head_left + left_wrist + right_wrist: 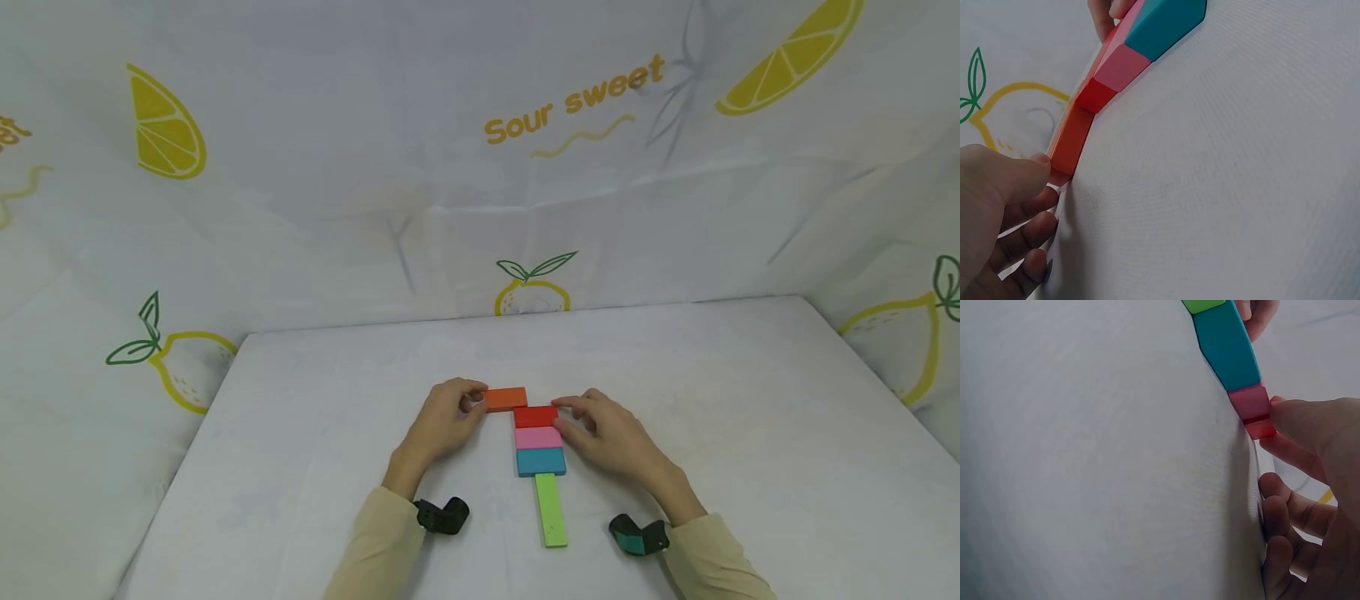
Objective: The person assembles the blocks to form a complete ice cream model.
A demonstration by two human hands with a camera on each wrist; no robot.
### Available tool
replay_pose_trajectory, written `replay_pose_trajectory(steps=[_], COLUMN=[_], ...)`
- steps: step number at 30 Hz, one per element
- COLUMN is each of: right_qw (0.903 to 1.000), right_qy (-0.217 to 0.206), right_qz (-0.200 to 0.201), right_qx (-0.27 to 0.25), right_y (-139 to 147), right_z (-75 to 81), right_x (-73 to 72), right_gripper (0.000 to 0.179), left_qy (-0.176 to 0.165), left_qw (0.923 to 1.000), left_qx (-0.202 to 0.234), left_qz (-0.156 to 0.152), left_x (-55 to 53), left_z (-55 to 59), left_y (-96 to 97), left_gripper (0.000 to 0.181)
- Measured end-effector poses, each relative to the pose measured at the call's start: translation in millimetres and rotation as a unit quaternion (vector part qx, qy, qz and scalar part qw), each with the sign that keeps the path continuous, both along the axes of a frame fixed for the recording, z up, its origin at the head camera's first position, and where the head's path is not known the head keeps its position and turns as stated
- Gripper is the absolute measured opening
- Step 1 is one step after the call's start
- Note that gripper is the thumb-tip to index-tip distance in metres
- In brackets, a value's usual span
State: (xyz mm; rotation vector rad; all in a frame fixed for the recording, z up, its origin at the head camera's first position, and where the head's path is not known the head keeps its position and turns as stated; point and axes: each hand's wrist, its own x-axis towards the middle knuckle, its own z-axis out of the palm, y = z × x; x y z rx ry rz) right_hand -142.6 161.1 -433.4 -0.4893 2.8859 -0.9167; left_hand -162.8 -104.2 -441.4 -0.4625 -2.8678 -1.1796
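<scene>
My left hand [447,419] pinches the left end of an orange block [506,399] between thumb and fingers. Just right of and below it, a red block [536,417] lies flat, its right end between the thumb and forefinger of my right hand [611,433]. Against the red one is a pink block [537,437], then a blue block [541,462], stacked in a column toward me. A light green block [551,510] extends lengthwise from the blue one's near side. The left wrist view shows the orange block [1071,142] meeting the red block's corner.
All the blocks lie on a white-covered table [300,467]. Behind it hangs a white cloth [337,208] with lemon prints. Each wrist carries a small black camera, one at the left wrist [442,517] and one at the right wrist [637,536].
</scene>
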Motion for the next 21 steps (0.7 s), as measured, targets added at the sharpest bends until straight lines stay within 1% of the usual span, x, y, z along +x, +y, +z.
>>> replay_pose_trajectory(steps=[9, 14, 21], right_qw=[1.0, 1.0, 1.0], right_qy=[0.001, 0.003, 0.003], right_qz=[-0.001, 0.0, -0.001], right_qx=[0.004, 0.002, 0.005], right_y=[-0.2, 0.1, -0.7], right_z=[-0.4, -0.6, -1.2], right_x=[-0.4, -0.7, -1.4], right_gripper=[0.035, 0.034, 0.035], left_qy=[0.013, 0.012, 0.011], left_qw=[0.9999, 0.9998, 0.9998], left_qx=[-0.009, -0.015, -0.014], left_qz=[-0.002, -0.006, -0.009], left_x=[0.5, -0.4, -0.2], left_z=[-0.5, -2.5, -2.4], left_y=[3.8, 6.1, 10.1], left_gripper=[0.024, 0.024, 0.024])
